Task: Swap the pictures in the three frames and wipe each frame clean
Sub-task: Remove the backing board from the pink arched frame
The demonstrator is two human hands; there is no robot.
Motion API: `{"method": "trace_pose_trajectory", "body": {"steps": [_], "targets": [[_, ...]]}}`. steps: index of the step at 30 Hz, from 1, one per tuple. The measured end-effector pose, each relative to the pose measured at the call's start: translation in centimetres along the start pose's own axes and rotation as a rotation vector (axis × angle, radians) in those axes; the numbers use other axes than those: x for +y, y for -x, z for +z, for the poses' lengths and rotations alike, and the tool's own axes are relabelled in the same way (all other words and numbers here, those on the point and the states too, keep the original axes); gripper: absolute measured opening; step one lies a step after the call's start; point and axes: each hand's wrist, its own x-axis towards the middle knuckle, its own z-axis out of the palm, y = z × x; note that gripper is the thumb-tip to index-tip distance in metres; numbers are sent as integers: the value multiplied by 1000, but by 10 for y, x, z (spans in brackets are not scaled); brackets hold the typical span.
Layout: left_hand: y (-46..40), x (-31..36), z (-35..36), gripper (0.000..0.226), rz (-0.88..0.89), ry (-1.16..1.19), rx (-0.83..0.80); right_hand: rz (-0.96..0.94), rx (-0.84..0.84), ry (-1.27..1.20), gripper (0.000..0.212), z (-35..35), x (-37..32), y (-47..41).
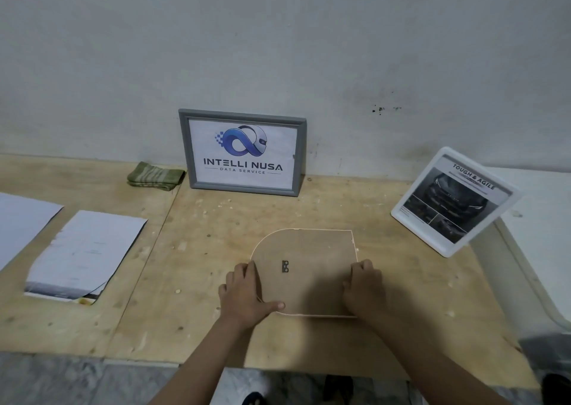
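Arched frame [309, 268]: lying face down on the plywood table [191, 250], brown backing board and a small metal hanger [285, 266] showing upward, rounded end pointing left.

Left hand [247, 293]: gripping the frame's rounded left edge, fingers curling over the rim, thumb lying along the near edge.

Right hand [363, 287]: holding the frame's right edge, fingers bending over it.

Grey frame [242, 153]: standing upright at the back of the table, leaning on the wall [278, 49], showing a logo print.

White frame [454, 202]: standing tilted at the table's right side, showing a car picture.

Green cloth [156, 176]: lying folded just left of the grey frame.

Loose pictures [83, 253]: lying on the table's left part, well apart from the hands, mostly pale sides showing.
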Motion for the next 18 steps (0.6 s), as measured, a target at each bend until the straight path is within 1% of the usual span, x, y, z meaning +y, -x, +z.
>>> {"method": "trace_pose_trajectory", "body": {"steps": [3,8,11,14,16,18], "targets": [[-2,8,-2,110,-34,-17,4,-69,-10,49,28,1,8,-1],[-6,23,-5,88,-170,78,75,-125,-1,-36,27,3,14,-3],[-11,34,-7,89,-259,114,66,-171,-42,-100,28,2,23,-6],[-17,36,-10,96,-298,181,18,-267,-190,-152,34,-7,39,-16],[-20,34,-13,97,-293,204,-21,-291,-269,-98,41,-15,46,-22],[-21,32,-12,96,-297,239,-22,-305,-281,-15,47,-18,46,-25]]}}
